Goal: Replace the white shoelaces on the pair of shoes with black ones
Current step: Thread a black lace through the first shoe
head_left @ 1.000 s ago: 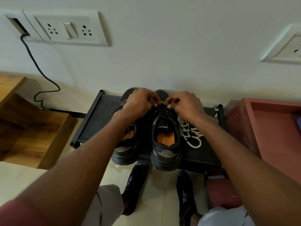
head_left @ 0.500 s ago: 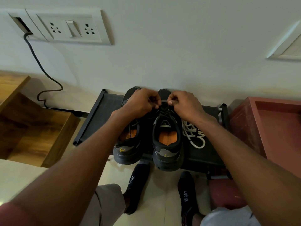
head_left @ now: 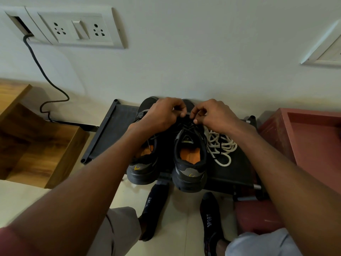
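shoes (head_left: pixel 188 156) on black rack (head_left: pixel 114 130), white laces (head_left: pixel 221 145) beside, wooden shelf (head_left: pixel 36 141) left

My view is dim and soft, wide-angle bending the frame edges, my forearms blurring near the bottom corners

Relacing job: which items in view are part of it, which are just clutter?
In the job:
- right shoe, black lace pinched by left hand and right hand
- left shoe
- white laces heaped on black rack

Just lying about:
- wooden shelf
- red box
- wall sockets
- black cable
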The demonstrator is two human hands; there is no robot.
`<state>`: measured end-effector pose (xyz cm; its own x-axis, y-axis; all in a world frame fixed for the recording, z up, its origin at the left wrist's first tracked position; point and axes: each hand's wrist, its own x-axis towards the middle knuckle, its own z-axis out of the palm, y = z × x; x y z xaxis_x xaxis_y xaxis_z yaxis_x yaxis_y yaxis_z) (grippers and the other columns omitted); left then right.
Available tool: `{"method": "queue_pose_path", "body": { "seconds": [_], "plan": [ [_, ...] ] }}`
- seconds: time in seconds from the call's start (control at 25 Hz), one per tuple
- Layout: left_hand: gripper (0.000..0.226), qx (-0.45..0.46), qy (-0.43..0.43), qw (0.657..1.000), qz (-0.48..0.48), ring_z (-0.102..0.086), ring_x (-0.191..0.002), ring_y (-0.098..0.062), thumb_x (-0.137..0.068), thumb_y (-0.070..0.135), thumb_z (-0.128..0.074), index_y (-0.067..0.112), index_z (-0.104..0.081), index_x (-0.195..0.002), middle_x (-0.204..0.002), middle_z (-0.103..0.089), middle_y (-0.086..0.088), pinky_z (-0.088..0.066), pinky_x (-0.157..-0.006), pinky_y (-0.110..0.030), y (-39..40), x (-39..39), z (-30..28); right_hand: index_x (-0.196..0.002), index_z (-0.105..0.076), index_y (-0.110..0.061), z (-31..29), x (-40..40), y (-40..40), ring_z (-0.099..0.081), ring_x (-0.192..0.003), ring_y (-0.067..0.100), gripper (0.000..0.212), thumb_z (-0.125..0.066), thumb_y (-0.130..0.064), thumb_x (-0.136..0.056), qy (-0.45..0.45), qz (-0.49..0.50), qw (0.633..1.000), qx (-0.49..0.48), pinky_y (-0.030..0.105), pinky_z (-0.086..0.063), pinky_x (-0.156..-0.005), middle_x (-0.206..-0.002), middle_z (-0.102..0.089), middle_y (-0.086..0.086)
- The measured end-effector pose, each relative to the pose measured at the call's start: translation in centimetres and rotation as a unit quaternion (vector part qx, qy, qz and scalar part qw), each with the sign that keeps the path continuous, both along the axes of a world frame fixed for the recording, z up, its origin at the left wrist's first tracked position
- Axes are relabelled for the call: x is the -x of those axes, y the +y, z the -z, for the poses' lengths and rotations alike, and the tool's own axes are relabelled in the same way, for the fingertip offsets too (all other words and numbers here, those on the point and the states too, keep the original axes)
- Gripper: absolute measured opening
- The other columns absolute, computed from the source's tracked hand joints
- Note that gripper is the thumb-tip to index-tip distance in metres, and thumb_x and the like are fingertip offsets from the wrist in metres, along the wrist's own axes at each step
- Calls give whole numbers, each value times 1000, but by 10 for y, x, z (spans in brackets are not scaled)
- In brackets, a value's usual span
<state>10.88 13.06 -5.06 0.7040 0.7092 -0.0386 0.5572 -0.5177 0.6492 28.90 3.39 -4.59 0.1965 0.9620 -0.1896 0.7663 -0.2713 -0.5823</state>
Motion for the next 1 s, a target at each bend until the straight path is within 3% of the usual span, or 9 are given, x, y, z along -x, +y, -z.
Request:
{"method": "queue_pose_path", "body": {
  "seconds": [0.12,0.24,0.36,0.52,0.72,0.84,1.0],
  "plan": [
    [13,-17,-44,999,1,-58,-69,5,-92,7,-67,18,-73,-91,-82,-70,10,-42,-66,-11,3,-3,-9,-94,-77,-37,4,3,0,-67,-85,12,14,-78,-23,-90,-7,3,1000,-25,31,-52,-74,-88,-71,-8],
    [19,10,-3,1000,-2,-65,-77,-8,-92,9,-71,26,-77,-96,-86,-74,7,-52,-73,-27,11,7,-5,-93,-73,-35,9,8,2,-65,-87,14,10,-74,-26,-95,-27,3,999,-24,31,-47,-72,-89,-67,-11],
    [30,39,36,998,24,-68,-82,-15,-86,2,-72,30,-75,-95,-82,-73,2,-53,-75,-30,11,15,6,-95,-69,-33,11,9,4,-64,-92,18,9,-68,-25,-99,-29,1,1000,-7,32,-42,-74,-93,-65,-9],
    [22,28,23,999,-4,-67,-80,-15,-89,10,-74,31,-77,-87,-80,-72,5,-54,-74,-34,9,12,8,-105,-68,-26,6,10,3,-60,-95,17,7,-63,-23,-102,-30,-18,999,8,31,-38,-78,-98,-64,-8],
    [16,31,-7,999,-37,-68,-85,-6,-87,15,-80,31,-77,-84,-84,-76,10,-52,-79,-28,4,5,8,-96,-67,-29,-3,0,2,-70,-81,21,15,-73,-15,-95,55,-5,998,-1,43,-61,-74,-93,-69,2],
    [12,25,1,999,-41,-69,-84,-7,-85,18,-82,29,-76,-85,-83,-76,11,-56,-81,-32,5,5,8,-90,-74,-31,-3,-4,-1,-65,-68,11,18,-75,-14,-94,59,-30,998,20,38,-56,-74,-86,-75,3],
    [14,40,-1,999,-1,-72,-83,-11,-83,21,-84,30,-73,-87,-82,-76,8,-59,-87,-45,8,17,6,-94,-78,-33,-3,0,-3,-69,-82,14,12,-79,-22,-91,52,-22,998,-3,33,-54,-76,-88,-76,-1]
  ]
}}
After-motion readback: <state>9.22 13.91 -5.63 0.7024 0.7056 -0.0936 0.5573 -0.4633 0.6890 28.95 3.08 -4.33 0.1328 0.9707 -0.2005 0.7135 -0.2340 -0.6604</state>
